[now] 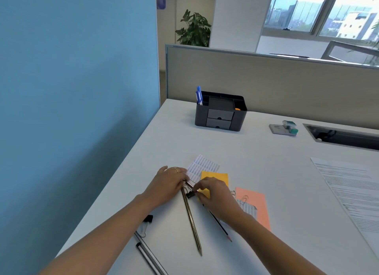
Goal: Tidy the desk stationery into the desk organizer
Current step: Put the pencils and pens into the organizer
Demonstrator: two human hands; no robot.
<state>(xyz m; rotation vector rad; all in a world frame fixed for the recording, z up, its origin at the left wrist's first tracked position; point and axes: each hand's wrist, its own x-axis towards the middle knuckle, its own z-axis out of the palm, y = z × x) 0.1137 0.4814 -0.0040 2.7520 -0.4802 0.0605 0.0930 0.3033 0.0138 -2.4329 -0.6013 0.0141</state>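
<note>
Binder clip (190, 194): light, stiff, springy, probably best taken by its body; pinched by the right hand (215, 194) beside printed slips (203, 166) gripped by the left hand (168, 182), well apart from the desk organizer (200, 116).

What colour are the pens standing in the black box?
Blue. The pens stand in the left corner of the desk organizer, seen from the head view.

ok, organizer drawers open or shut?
Shut: both drawer fronts sit flush with the organizer face, with no gap showing.
</note>
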